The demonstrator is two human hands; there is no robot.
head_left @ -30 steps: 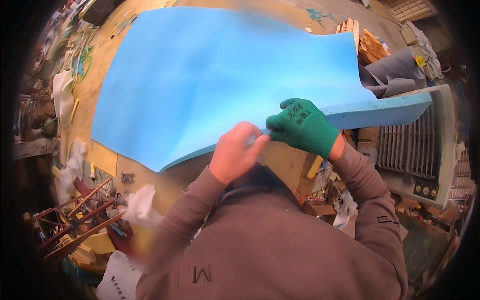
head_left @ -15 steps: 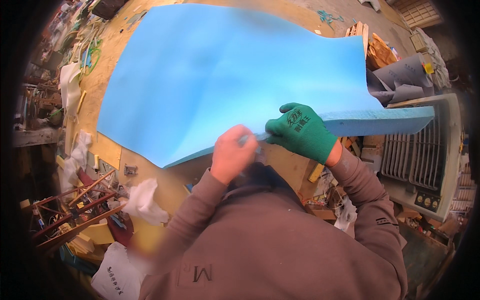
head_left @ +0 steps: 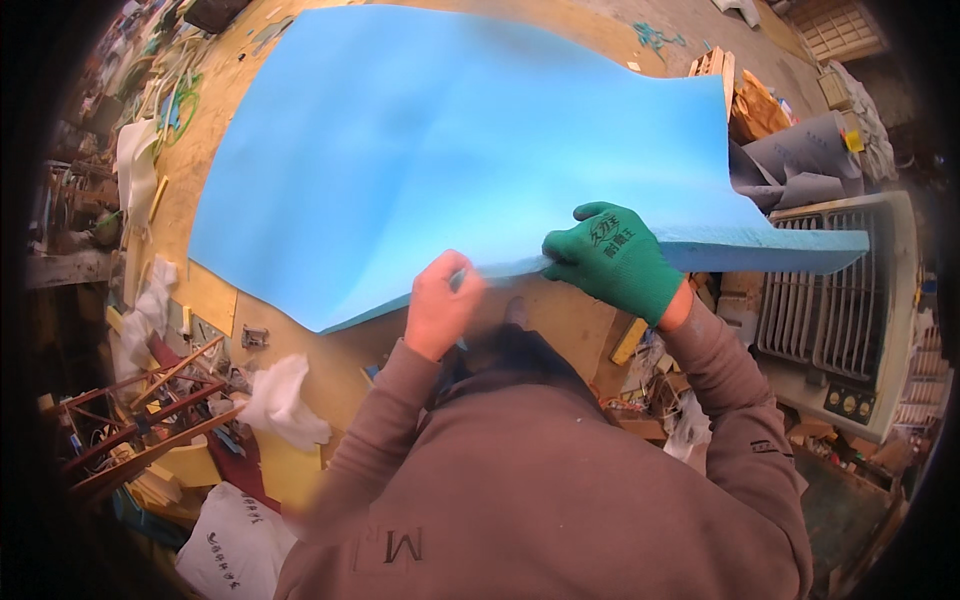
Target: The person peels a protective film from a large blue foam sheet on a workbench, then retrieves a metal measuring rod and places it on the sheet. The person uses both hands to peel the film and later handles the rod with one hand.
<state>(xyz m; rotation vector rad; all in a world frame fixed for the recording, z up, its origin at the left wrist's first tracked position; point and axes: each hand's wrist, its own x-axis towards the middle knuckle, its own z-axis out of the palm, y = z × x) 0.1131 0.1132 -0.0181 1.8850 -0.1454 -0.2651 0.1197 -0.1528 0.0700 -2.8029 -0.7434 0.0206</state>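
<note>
A large, thick blue foam sheet (head_left: 420, 150) spreads out in front of me, its near edge lifted and curved. My right hand (head_left: 618, 262), in a green knit glove, grips that near edge right of the middle. Bare and curled closed, my left hand (head_left: 442, 305) is at the same edge farther left, thumb against the fingers. Whatever may be between those fingers is hidden, and the area just right of them is blurred.
At the right stands a pale heater-like appliance with a wire grille (head_left: 825, 295), near a dark grey roll (head_left: 800, 155). On the left are a reddish-brown metal frame (head_left: 150, 415), crumpled white plastic (head_left: 280, 400) and a white sack (head_left: 235, 540). Hoses and clutter line the far left.
My left hand has shifted slightly left along the foam edge. My right hand has moved a little to the right, still gripping the foam sheet.
</note>
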